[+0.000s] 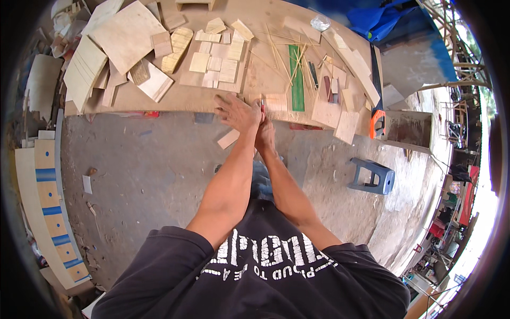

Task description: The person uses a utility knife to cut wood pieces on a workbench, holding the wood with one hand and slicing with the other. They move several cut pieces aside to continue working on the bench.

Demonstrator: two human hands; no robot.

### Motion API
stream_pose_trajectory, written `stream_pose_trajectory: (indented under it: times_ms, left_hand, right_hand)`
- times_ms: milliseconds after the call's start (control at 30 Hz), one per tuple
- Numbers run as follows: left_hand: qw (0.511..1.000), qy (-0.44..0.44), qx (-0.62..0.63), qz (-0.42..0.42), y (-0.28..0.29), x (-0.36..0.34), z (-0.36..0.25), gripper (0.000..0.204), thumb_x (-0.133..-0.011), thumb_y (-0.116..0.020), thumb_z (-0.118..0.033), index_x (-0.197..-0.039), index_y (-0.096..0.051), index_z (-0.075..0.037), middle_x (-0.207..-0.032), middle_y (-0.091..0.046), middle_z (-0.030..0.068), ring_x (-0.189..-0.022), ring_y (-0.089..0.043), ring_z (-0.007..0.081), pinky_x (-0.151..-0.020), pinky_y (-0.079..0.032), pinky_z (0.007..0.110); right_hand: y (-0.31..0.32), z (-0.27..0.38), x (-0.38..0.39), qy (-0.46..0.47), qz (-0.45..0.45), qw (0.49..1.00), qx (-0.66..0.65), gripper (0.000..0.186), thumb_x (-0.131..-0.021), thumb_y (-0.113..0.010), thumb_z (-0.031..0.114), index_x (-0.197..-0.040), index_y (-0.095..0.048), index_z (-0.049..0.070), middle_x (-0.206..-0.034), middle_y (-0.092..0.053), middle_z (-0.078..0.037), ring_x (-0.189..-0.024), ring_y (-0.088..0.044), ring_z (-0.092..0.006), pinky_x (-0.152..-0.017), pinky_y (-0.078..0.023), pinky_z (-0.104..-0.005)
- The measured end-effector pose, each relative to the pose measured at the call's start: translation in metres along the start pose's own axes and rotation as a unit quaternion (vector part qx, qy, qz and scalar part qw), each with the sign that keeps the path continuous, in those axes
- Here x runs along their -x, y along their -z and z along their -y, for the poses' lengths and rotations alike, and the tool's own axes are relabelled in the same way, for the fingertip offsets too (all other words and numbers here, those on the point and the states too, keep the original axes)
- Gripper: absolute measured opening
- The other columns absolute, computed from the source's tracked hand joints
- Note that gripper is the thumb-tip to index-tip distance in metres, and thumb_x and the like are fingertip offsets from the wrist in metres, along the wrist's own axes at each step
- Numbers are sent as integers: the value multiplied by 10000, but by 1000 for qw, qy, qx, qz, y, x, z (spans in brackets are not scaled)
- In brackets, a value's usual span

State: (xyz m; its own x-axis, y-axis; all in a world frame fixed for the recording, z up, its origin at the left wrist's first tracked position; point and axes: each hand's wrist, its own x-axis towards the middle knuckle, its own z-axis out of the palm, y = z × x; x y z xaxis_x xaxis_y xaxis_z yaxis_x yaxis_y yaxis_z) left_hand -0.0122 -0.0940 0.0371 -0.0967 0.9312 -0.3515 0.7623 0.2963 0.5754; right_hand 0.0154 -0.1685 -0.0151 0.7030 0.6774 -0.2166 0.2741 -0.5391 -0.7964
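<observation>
Plywood strip (276,102) at the bench (159,98) edge, frame centre: left hand (237,111) spread flat beside it, right hand (264,133) fisted on a red-tipped tool (262,106), seemingly mid-cut; next, I'd judge, a steady pull.

free: bare workbench (265,80) strip ahead | blocked: plywood pieces (215,58) left, green ruler (296,77) right

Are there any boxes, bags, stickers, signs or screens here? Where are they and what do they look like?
Clear crinkly plastic bag: far side of the wooden worktable, small, shiny.
Long green flat ruler: on the table beyond the right hand, with marks too small to make out.
White lettering on the black shirt: bottom of the picture, blocky.
No signs or screens that I can make out.
</observation>
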Motion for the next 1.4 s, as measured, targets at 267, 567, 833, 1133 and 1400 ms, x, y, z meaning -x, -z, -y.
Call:
stream_pose_trajectory:
  times_ms: [267,567,833,1133,1400]
  left_hand:
    - [997,-31,0,-69,-7,-8,8,801,-683,-889,-370,-1299,-471,-75,-1572,-231,230,-1380,-277,503,-1035,-322,620]
    - [980,-172,14,-102,1,-1,26,613,-682,-863,-276,-1209,-583,-135,-1422,-385,184,-1310,-347,454,-982,-331,603]
    - [916,-393,13,-77,-15,-16,44,93,-765,-751,-149,-858,-749,-148,-1054,-595,20,-1106,-523,297,-918,-379,491]
    - [844,-530,-65,-46,-10,-33,32,73,-806,-683,-160,-841,-731,-117,-922,-595,11,-997,-556,233,-865,-416,438]
    - [854,-514,-53,-62,-8,-44,37,104,-890,-628,-145,-867,-687,-62,-940,-596,62,-967,-569,277,-845,-443,425]
  right_hand:
    - [7,23,0,-104,48,992,56,620,-1070,-323,463,-1174,-633,-63,-1079,-646,-369,-1096,-599,-518,-877,-483,-560]
    - [9,4,3,-59,2,997,52,592,-1060,-360,433,-1082,-621,-98,-1055,-622,-404,-1041,-594,-557,-894,-451,-594]
    - [13,7,4,-70,5,996,60,621,-1054,-361,428,-1024,-648,-121,-1027,-625,-403,-1039,-591,-566,-921,-448,-599]
    - [14,5,3,-67,-7,996,52,595,-1050,-375,412,-1013,-651,-114,-1031,-623,-405,-1044,-587,-568,-909,-460,-594]
    - [11,-2,20,-42,-19,996,73,555,-1051,-398,403,-953,-646,-84,-951,-634,-391,-954,-600,-573,-836,-467,-612]
